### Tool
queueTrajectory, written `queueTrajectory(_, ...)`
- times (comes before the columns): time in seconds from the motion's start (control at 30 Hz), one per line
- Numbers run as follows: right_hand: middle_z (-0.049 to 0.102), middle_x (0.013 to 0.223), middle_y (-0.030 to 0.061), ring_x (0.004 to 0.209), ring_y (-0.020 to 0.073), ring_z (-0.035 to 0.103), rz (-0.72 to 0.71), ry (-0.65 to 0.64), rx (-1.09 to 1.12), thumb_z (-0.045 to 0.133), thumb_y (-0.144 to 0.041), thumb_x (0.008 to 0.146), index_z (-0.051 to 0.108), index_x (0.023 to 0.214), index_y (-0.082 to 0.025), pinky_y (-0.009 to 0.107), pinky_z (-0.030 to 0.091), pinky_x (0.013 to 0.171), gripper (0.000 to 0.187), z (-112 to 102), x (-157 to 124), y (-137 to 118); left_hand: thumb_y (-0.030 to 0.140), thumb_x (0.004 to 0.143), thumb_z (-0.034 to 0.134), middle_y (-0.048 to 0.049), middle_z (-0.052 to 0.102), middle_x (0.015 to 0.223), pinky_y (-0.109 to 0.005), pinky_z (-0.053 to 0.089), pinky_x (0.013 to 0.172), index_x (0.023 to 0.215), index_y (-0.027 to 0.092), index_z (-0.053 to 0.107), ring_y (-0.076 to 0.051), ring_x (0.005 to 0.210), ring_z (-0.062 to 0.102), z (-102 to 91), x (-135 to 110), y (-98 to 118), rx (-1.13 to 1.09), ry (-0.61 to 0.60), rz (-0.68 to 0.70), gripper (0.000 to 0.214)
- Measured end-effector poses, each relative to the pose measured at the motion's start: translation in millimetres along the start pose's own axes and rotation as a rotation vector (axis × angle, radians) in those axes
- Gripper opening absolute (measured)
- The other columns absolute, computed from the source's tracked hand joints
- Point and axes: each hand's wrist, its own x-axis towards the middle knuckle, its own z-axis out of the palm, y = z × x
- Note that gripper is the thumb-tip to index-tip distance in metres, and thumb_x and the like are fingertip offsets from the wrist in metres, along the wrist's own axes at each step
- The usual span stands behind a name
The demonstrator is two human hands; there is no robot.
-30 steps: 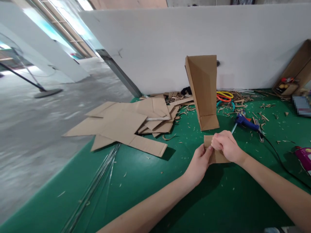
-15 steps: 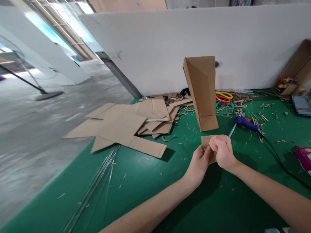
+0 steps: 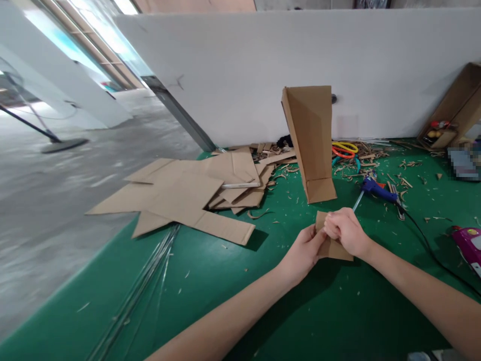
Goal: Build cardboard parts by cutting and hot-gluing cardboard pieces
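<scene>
Both hands are closed on a small cardboard piece [image 3: 337, 250] above the green table [image 3: 210, 296]. My left hand [image 3: 306, 248] grips its left side, the thumb against the face. Close beside it, my right hand [image 3: 345, 231] has its fingers curled over the upper part, hiding much of it. Behind my hands stands a tall, open-fronted cardboard box form [image 3: 313, 135] with a short base flap. A blue glue gun [image 3: 378, 190] with a clear glue stick lies just beyond my right hand, its black cable running right.
Flat cut cardboard sheets [image 3: 176, 193] overhang the table's left edge. Thin clear rods [image 3: 150, 271] lie at front left. Scissors with yellow and orange handles [image 3: 343, 149] sit among scraps by the white panel [image 3: 225, 75]. A magenta object [image 3: 468, 245] is at right.
The small cardboard piece has turned in my hands, and more of its lower right part now shows. My hands remain close together. The view has shifted slightly.
</scene>
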Motion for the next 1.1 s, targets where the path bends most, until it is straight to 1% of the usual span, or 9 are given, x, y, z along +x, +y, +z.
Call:
queueTrajectory(0.23, 0.028, 0.044, -0.0054, 0.046, 0.0106, 0.023, -0.021, -0.017, -0.049, 0.042, -0.030, 0.089, 0.029, 0.045, -0.023, 0.033, 0.023, 0.055, 0.046, -2, 1, -3, 0.043, 0.070, 0.084, -0.0020, 0.067, 0.079, -0.025, 0.051, 0.065, 0.088, 0.016, 0.065, -0.016, 0.073, 0.064, -3.2, 1, 1, -0.058, -0.006, -0.015, 0.038)
queueTrajectory(0.4, 0.027, 0.044, -0.0051, 0.047, 0.0110, 0.024, -0.058, -0.021, -0.043, 0.040, -0.025, 0.089, 0.027, 0.045, -0.023, 0.033, 0.025, 0.056, 0.046, 1, 2, -7, 0.051, 0.075, 0.078, -0.0009, 0.066, 0.078, -0.021, 0.046, 0.059, 0.090, 0.016, 0.066, -0.013, 0.069, 0.061, -4.8, 1, -3, -0.024, 0.048, 0.017, 0.040)
queueTrajectory(0.5, 0.027, 0.044, -0.0050, 0.047, 0.0111, 0.025, -0.081, -0.055, -0.080, 0.040, -0.024, 0.088, 0.027, 0.045, -0.023, 0.032, 0.026, 0.056, 0.046, 2, 1, -12, 0.054, 0.076, 0.076, -0.0001, 0.065, 0.075, -0.021, 0.044, 0.058, 0.091, 0.016, 0.066, -0.013, 0.067, 0.060, -4.4, 0, -4, 0.001, 0.045, 0.039, 0.042)
queueTrajectory(0.63, 0.028, 0.043, -0.0048, 0.048, 0.0114, 0.028, -0.061, -0.101, -0.173, 0.039, -0.026, 0.089, 0.027, 0.044, -0.023, 0.032, 0.025, 0.055, 0.046, 1, 0, -16, 0.055, 0.072, 0.078, -0.0002, 0.064, 0.073, -0.022, 0.046, 0.061, 0.085, 0.015, 0.063, -0.013, 0.068, 0.059, -3.2, -1, -4, -0.010, 0.024, 0.045, 0.044)
queueTrajectory(0.77, 0.031, 0.046, -0.0041, 0.050, 0.0118, 0.031, -0.068, -0.055, -0.249, 0.040, -0.032, 0.092, 0.029, 0.045, -0.023, 0.031, 0.027, 0.057, 0.049, 2, -1, -14, 0.053, 0.074, 0.078, -0.0005, 0.063, 0.077, -0.021, 0.047, 0.062, 0.084, 0.015, 0.062, -0.013, 0.071, 0.059, -3.1, -1, -7, -0.001, 0.029, 0.066, 0.042)
queueTrajectory(0.83, 0.031, 0.046, -0.0045, 0.050, 0.0113, 0.030, -0.058, -0.007, -0.232, 0.041, -0.037, 0.093, 0.029, 0.046, -0.023, 0.031, 0.028, 0.056, 0.051, 2, -1, -13, 0.051, 0.076, 0.077, -0.0013, 0.064, 0.082, -0.023, 0.049, 0.068, 0.089, 0.015, 0.062, -0.014, 0.078, 0.061, -2.5, -2, -7, 0.003, 0.010, 0.088, 0.041)
queueTrajectory(0.93, 0.030, 0.048, -0.0055, 0.049, 0.0102, 0.027, -0.043, 0.036, -0.218, 0.046, -0.043, 0.093, 0.032, 0.049, -0.022, 0.030, 0.026, 0.053, 0.051, 4, 0, -15, 0.049, 0.075, 0.079, -0.0034, 0.066, 0.095, -0.030, 0.053, 0.079, 0.103, 0.016, 0.061, -0.019, 0.089, 0.064, -0.3, -4, -7, -0.031, -0.045, 0.087, 0.046)
queueTrajectory(1.0, 0.033, 0.051, -0.0049, 0.050, 0.0101, 0.029, -0.068, 0.051, -0.255, 0.048, -0.039, 0.092, 0.033, 0.050, -0.022, 0.029, 0.027, 0.052, 0.048, 7, 0, -17, 0.048, 0.074, 0.080, -0.0045, 0.066, 0.103, -0.034, 0.054, 0.082, 0.111, 0.018, 0.058, -0.021, 0.095, 0.065, 0.9, -5, -6, -0.063, -0.051, 0.082, 0.052)
queueTrajectory(1.1, 0.039, 0.053, -0.0033, 0.051, 0.0103, 0.034, -0.138, 0.089, -0.315, 0.045, -0.033, 0.094, 0.035, 0.051, -0.021, 0.028, 0.028, 0.051, 0.046, 12, -2, -21, 0.048, 0.078, 0.077, -0.0054, 0.065, 0.109, -0.034, 0.054, 0.079, 0.119, 0.022, 0.053, -0.022, 0.096, 0.065, 0.9, -5, -8, -0.074, -0.032, 0.103, 0.054)
